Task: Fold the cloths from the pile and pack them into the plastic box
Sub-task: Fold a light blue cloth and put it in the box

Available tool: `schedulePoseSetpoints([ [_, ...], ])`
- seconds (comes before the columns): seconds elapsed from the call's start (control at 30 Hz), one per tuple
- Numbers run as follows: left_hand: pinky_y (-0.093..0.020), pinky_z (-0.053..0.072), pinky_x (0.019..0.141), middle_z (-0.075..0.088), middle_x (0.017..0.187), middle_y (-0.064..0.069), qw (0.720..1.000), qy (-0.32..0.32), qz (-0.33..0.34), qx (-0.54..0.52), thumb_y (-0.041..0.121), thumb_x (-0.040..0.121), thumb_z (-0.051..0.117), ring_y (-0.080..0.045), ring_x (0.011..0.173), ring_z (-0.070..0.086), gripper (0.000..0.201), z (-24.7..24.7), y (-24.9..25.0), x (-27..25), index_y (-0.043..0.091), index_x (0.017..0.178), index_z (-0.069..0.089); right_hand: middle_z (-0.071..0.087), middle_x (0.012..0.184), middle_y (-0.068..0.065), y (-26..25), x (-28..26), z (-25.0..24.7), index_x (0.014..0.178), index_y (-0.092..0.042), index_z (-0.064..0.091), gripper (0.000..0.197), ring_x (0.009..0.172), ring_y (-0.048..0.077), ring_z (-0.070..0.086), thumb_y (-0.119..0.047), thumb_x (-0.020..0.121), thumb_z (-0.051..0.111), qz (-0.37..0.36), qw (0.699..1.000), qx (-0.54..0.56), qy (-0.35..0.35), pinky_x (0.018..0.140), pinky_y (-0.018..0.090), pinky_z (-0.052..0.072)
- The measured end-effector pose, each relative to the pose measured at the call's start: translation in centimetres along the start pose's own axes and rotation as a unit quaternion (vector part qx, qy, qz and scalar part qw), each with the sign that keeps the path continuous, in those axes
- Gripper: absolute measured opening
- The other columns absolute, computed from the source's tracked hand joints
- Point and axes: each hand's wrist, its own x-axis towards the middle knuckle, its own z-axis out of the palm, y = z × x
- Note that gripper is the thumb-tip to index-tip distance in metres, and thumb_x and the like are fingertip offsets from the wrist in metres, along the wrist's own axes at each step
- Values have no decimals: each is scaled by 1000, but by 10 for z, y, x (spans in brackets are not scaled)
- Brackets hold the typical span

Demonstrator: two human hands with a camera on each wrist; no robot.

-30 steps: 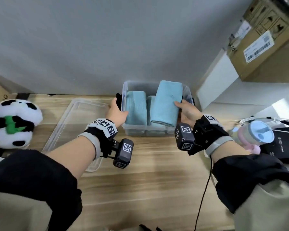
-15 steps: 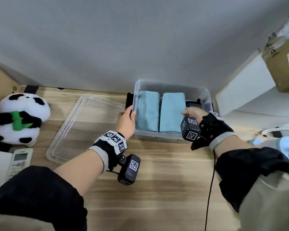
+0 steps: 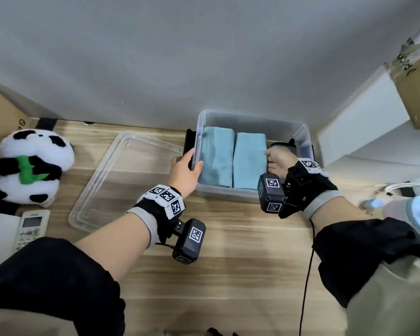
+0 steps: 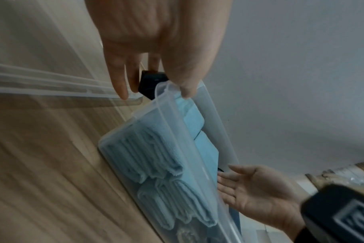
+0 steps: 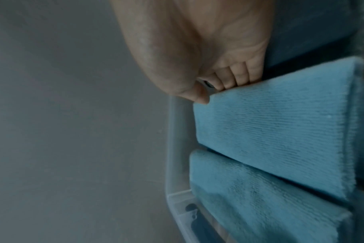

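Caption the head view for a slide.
Left hand steadies the plastic box; right hand tucks in a folded blue cloth.

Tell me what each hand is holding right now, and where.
Left hand grips the plastic box at its left rim. Right hand holds nothing, fingers against the right cloth.

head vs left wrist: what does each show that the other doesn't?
Head only: panda plush, remote, wrist cameras, the whole clear lid.
Left wrist only: folded cloth edges seen through the plastic box wall, right hand palm open.
Both: left hand gripping the plastic box rim, blue cloths inside.
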Motion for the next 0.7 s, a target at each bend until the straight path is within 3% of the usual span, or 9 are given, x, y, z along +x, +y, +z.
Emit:
schedulePoseSetpoints([
  [0.1,-20,33,92,34,143,-11,1000,-2,0,-11,28,95,47,-13,99,47,52,-2,3,0,25,145,32,45,140,24,2,-4,-15,132,6,43,40,129,34,45,-6,95,40,-84,996,-3,27,108,36,36],
  [0.17,-21,37,92,36,145,-11,1000,-4,-1,-9,25,94,49,-16,98,49,52,-3,3,-1,23,144,34,57,123,15,8,-8,-29,127,3,51,39,108,25,54,-10,91,47,-157,983,-23,94,91,29,43],
  [0.23,-20,35,92,37,145,-12,1000,-7,1,-6,21,94,50,-19,98,55,53,-5,1,-3,20,144,34,54,106,5,21,-13,-43,120,0,56,42,100,19,50,-20,84,49,-210,962,-54,169,87,26,40],
  [0.33,-24,43,86,38,146,-12,1000,-20,0,3,18,93,50,-14,75,56,55,-8,-2,-13,19,145,32,56,118,12,52,-21,-56,123,-3,52,41,116,30,50,-23,87,50,-245,927,-142,247,97,31,34],
  [0.4,-27,47,68,47,137,-14,1000,-19,-6,6,15,92,49,-13,59,49,56,-10,-7,-23,17,145,32,53,128,18,71,-31,-59,126,-4,49,39,120,36,46,-13,88,52,-273,890,-217,295,97,33,31],
  [0.5,-27,43,52,61,113,-14,1000,-24,-15,-12,11,92,48,-15,51,42,56,-16,-13,-44,13,145,30,46,135,21,94,-38,-59,140,-10,35,51,123,42,42,-12,90,47,-235,909,-234,253,102,41,33],
  [0.6,-34,53,76,62,115,-15,997,-42,-32,-50,8,92,49,-31,79,62,57,-24,-20,-68,11,145,29,53,129,20,115,-43,-58,135,-13,39,44,119,42,46,-22,93,44,-205,926,-235,214,100,44,39],
  [0.67,-19,50,50,63,84,-13,996,-56,-46,-61,6,92,51,-29,63,57,58,-30,-26,-84,12,145,29,56,124,20,124,-51,-55,132,-14,42,39,118,42,47,-25,95,40,-192,933,-225,207,99,44,40],
  [0.7,-16,40,37,59,74,-11,995,-59,-52,-59,5,91,52,-22,52,48,59,-32,-31,-90,13,145,28,56,123,21,129,-54,-54,130,-14,44,36,117,41,47,-25,96,38,-188,936,-218,204,98,44,39],
])
